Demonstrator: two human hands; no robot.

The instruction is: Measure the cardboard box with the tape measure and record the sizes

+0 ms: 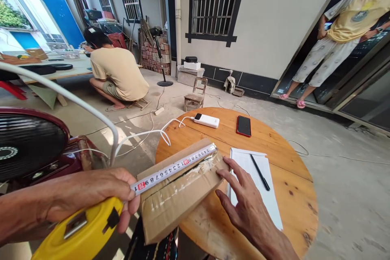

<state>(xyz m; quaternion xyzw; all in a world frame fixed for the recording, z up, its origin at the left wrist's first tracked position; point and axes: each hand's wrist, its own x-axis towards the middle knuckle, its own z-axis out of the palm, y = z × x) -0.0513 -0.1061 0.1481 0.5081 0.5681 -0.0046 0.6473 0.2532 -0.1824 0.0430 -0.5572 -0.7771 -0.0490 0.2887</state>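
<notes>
A yellow tape measure [91, 233] is in my left hand [106, 187], whose thumb and fingers are closed on the blade by the case. Its white blade [170, 172] runs out along the top of a brown cardboard box [170, 209], with the metal tip near the far right end. Clear tape covers the box's seam. The box lies tilted, partly on the round wooden table and partly over its near edge. My right hand [246, 203] has its fingers apart, with fingertips at the box's right end; it grips nothing.
On the wooden table [292, 211] lie papers [243, 156], a black pen [260, 172], a phone [243, 126] and a white power bank [206, 120] with a cable. A fan [27, 146] stands left. One person [118, 69] squats; another [350, 28] stands in the doorway.
</notes>
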